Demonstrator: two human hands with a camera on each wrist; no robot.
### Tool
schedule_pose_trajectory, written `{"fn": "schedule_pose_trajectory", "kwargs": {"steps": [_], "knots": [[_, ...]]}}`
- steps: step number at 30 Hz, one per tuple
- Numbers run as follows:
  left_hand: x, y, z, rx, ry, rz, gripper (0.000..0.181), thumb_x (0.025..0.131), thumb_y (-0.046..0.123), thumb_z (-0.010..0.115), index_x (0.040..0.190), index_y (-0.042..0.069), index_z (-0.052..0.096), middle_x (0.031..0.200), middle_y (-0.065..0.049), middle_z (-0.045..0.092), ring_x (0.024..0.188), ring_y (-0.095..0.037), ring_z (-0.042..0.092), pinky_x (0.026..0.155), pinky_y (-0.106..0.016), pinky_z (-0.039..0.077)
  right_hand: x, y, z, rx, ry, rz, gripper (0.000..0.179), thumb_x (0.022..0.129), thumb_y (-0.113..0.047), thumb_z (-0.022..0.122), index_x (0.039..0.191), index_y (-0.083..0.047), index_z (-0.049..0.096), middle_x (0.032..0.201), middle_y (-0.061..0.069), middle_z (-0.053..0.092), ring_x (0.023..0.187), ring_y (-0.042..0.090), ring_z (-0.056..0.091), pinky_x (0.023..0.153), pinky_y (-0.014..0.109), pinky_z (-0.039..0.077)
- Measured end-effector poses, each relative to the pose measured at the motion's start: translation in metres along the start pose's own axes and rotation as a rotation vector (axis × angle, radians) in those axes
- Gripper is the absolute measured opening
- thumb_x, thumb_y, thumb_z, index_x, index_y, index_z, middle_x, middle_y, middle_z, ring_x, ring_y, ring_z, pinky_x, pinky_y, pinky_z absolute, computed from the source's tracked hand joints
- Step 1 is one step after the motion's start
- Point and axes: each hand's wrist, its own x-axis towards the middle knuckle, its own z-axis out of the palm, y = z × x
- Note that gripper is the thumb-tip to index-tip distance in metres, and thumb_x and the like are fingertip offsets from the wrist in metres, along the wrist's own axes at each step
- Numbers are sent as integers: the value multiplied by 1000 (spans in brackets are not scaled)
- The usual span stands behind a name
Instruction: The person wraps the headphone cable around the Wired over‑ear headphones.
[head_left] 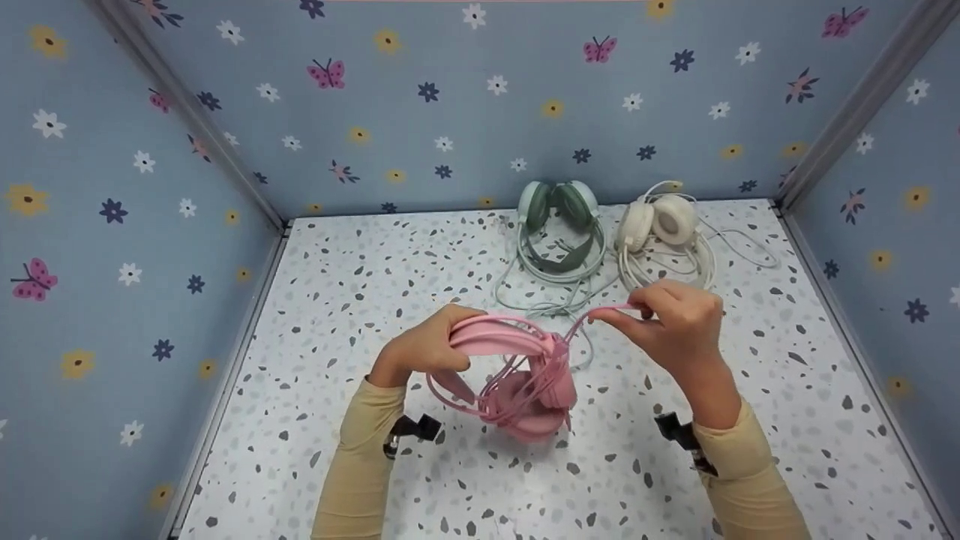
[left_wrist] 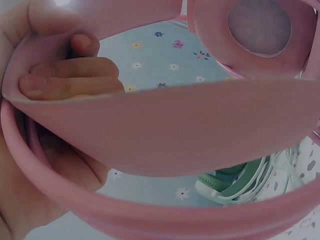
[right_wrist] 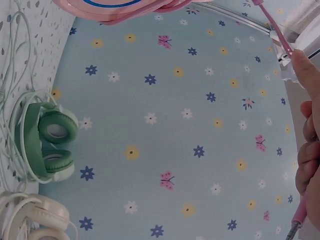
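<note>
Pink headphones (head_left: 499, 341) are held up over the speckled table by my left hand (head_left: 429, 343), which grips the headband. In the left wrist view its fingers (left_wrist: 75, 72) curl round the inside of the band, and one ear cup (left_wrist: 260, 27) shows at the top right. Loops of pink cable (head_left: 517, 401) hang around the cups. To the right, my right hand (head_left: 679, 330) pinches the cable's end stretch, drawn out from the headphones. A pink plug (right_wrist: 300, 212) sticks out below that hand in the right wrist view.
Green headphones (head_left: 536, 206) lie at the back of the table (head_left: 360, 285), their pale cable spread in front. Cream headphones (head_left: 637, 225) lie to their right, with a cable trailing right. Flower-patterned blue panels (head_left: 427, 127) enclose the back and both sides.
</note>
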Motion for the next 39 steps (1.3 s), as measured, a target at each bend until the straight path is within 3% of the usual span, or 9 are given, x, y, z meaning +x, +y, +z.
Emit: {"fn": "schedule_pose_trajectory", "kwargs": {"steps": [7, 11, 15, 18, 22, 25, 30, 34, 39], "knots": [[-1, -9, 4, -239, -84, 131, 67, 55, -3, 52, 121, -1, 63, 71, -7, 54, 56, -12, 41, 49, -26, 35, -5, 25, 15, 80, -148, 105, 52, 68, -54, 82, 58, -11, 54, 51, -4, 41, 45, 7, 32, 45, 25, 29], [-1, -15, 6, -587, -149, 210, 69, 58, -11, 48, 123, 5, 64, 67, -5, 44, 51, -13, 29, 47, -26, 26, -14, 35, 23, 175, -253, 182, 40, 68, -38, 87, 61, -11, 58, 54, -4, 43, 48, 7, 34, 48, 24, 30], [-2, -25, 10, -925, -234, 325, 80, 62, -21, 42, 133, 14, 59, 71, 1, 36, 53, -13, 19, 49, -26, 20, -20, 38, 26, 357, -388, 311, 17, 79, -15, 81, 71, -8, 68, 59, -3, 53, 51, 8, 40, 51, 21, 34], [0, -31, 16, -1061, -251, 402, 69, 64, -20, 41, 120, 13, 62, 68, 3, 26, 52, -11, 14, 47, -24, 16, -15, 28, 19, 490, -490, 437, 4, 88, -2, 70, 84, -3, 73, 68, 3, 61, 55, 10, 48, 53, 20, 40], [4, -38, 25, -1212, -230, 459, 40, 68, -15, 47, 98, 9, 59, 64, 3, 19, 51, -10, 14, 44, -21, 16, -11, 15, 8, 603, -577, 597, 8, 92, 4, 63, 95, 2, 69, 75, 13, 64, 57, 21, 54, 53, 22, 45], [4, -43, 29, -1287, -212, 478, 23, 74, -10, 53, 85, 9, 46, 64, 2, 17, 51, -10, 14, 46, -20, 16, -17, 13, 5, 651, -574, 647, 3, 91, 6, 62, 94, 6, 63, 75, 18, 64, 54, 27, 53, 48, 23, 45], [2, -53, 37, -1422, -158, 454, 42, 76, -5, 56, 72, 15, 20, 60, 5, 19, 48, -5, 19, 47, -17, 17, -24, 9, 3, 633, -489, 628, 4, 87, 9, 67, 88, 7, 63, 71, 16, 61, 51, 26, 53, 47, 23, 45], [4, -58, 47, -1562, -131, 481, 38, 74, -5, 54, 70, 15, 22, 57, 6, 23, 45, -3, 24, 47, -17, 19, -30, 8, 4, 609, -456, 622, 7, 84, 11, 68, 91, 7, 67, 71, 14, 61, 53, 19, 54, 50, 21, 45], [9, -59, 57, -1662, 23, 550, 29, 71, -6, 50, 75, 14, 29, 57, 7, 25, 44, -2, 25, 45, -17, 21, -38, 4, 4, 641, -379, 679, 9, 83, 14, 67, 90, 9, 68, 74, 18, 61, 54, 15, 53, 49, 20, 45]]}}
